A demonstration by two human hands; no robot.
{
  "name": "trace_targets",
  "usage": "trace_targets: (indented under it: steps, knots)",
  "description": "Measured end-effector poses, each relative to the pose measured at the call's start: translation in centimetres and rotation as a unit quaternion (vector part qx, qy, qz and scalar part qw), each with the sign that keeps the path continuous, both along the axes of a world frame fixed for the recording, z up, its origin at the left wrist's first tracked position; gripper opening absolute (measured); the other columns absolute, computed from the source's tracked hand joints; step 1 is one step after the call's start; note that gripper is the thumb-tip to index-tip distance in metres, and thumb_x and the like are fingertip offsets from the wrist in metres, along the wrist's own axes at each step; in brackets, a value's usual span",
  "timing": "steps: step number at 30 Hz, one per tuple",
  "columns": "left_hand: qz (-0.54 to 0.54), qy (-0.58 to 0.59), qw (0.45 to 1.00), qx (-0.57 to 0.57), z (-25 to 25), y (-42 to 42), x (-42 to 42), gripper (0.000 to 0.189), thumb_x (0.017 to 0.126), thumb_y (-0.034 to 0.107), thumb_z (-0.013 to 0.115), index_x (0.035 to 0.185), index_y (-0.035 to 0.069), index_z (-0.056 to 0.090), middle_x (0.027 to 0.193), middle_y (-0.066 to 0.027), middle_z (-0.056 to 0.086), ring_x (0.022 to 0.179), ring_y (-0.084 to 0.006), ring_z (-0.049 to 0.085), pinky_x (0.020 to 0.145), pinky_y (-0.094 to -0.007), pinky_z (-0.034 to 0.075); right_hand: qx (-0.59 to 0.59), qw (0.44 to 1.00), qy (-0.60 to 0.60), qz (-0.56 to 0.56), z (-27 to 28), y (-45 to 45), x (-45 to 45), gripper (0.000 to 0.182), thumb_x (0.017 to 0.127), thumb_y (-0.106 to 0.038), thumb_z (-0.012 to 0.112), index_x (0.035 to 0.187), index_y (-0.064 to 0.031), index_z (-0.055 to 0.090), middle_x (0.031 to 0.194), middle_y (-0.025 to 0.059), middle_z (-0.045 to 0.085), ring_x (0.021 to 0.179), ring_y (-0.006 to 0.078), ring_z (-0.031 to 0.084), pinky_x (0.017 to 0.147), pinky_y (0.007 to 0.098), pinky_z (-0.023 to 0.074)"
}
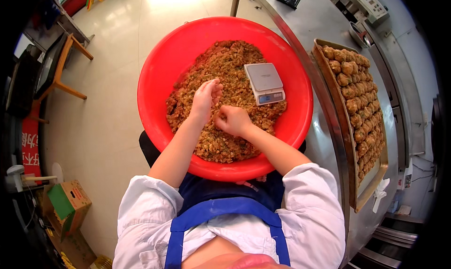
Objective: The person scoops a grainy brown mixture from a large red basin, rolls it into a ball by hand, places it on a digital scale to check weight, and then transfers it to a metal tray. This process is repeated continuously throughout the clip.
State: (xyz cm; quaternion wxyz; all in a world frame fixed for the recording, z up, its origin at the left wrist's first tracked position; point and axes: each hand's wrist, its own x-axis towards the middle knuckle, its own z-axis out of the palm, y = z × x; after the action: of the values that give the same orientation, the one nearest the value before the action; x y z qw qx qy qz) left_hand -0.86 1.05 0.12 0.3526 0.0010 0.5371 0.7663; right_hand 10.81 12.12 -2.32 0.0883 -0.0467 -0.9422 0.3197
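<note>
A large red plastic basin [158, 64] stands before me, holding a heap of crumbly brown filling mixture [225, 62] with pale bits and green flecks. Over the middle of the heap, my left hand [207, 97] is loosely cupped with its palm turned to the right; nothing shows in it. Just below and to its right, my right hand [233, 121] is curled into a fist, and some brown mixture shows between thumb and fingers. The hands are close but apart. A digital kitchen scale [264, 78] with a bare metal plate rests on the mixture at the right.
To the right runs a stainless steel table [319, 128]. On it lies a metal baking tray [380, 163] with rows of brown balls [359, 103], beside a crumpled white cloth or tissue [380, 195]. A wooden stand [72, 85] and a cardboard box [75, 205] are at left.
</note>
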Motion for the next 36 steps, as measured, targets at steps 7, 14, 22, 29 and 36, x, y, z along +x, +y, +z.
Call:
trace_targets:
  steps: [7, 14, 22, 29, 36]
  knots:
    - [-0.039, -0.331, 0.933, 0.134, 1.7, -0.3, 1.0, 0.059, 0.109, 0.058, 0.032, 0.123, 0.008, 0.060, 0.128, -0.0136, 0.061, 0.120, -0.0290, 0.059, 0.108, -0.0532, 0.046, 0.013, 0.987, 0.158, -0.014, 2.5, -0.2, -3.4, 0.028, 0.093, -0.030, 0.068, 0.103, -0.0041, 0.065, 0.108, 0.0141, 0.068, 0.108, 0.0345, 0.063, 0.096, 0.0485, 0.0461]
    - [0.003, -0.238, 0.964, 0.115, -2.6, 0.1, 0.2, 0.071, 0.107, 0.065, 0.032, 0.146, 0.007, 0.048, 0.149, -0.0190, 0.049, 0.141, -0.0308, 0.048, 0.116, -0.0510, 0.041, 0.144, 0.969, 0.193, -0.055, 0.9, -1.5, -4.4, 0.050, 0.101, -0.024, 0.055, 0.145, -0.0026, 0.047, 0.142, 0.0159, 0.054, 0.138, 0.0339, 0.044, 0.115, 0.0505, 0.0330]
    - [-0.013, -0.112, 0.990, -0.089, -1.5, 1.1, 1.1, 0.071, 0.105, 0.070, 0.034, 0.140, 0.010, 0.051, 0.110, -0.0073, 0.063, 0.102, -0.0197, 0.060, 0.086, -0.0400, 0.047, -0.236, 0.960, -0.053, -0.139, 1.1, 4.4, -4.8, 0.028, 0.098, -0.020, 0.059, 0.118, -0.0011, 0.067, 0.109, 0.0168, 0.072, 0.103, 0.0323, 0.068, 0.087, 0.0425, 0.0547]
    - [-0.104, -0.294, 0.927, 0.208, -0.1, -0.4, 1.7, 0.089, 0.102, 0.076, 0.013, 0.155, 0.009, 0.036, 0.157, -0.0179, 0.042, 0.147, -0.0374, 0.039, 0.122, -0.0588, 0.028, -0.009, 0.958, 0.285, -0.018, 0.6, 0.8, -5.2, 0.025, 0.094, -0.028, 0.067, 0.088, -0.0039, 0.073, 0.086, 0.0138, 0.072, 0.077, 0.0285, 0.069, 0.072, 0.0424, 0.0559]
    - [-0.203, -0.264, 0.882, 0.334, -1.5, -0.1, 1.1, 0.096, 0.099, 0.079, 0.009, 0.156, 0.007, 0.037, 0.161, -0.0180, 0.037, 0.148, -0.0366, 0.039, 0.122, -0.0586, 0.030, -0.097, 0.978, 0.155, -0.102, 3.9, -0.6, -4.0, 0.042, 0.097, -0.042, 0.064, 0.072, -0.0085, 0.066, 0.077, 0.0070, 0.065, 0.074, 0.0280, 0.066, 0.066, 0.0424, 0.0522]
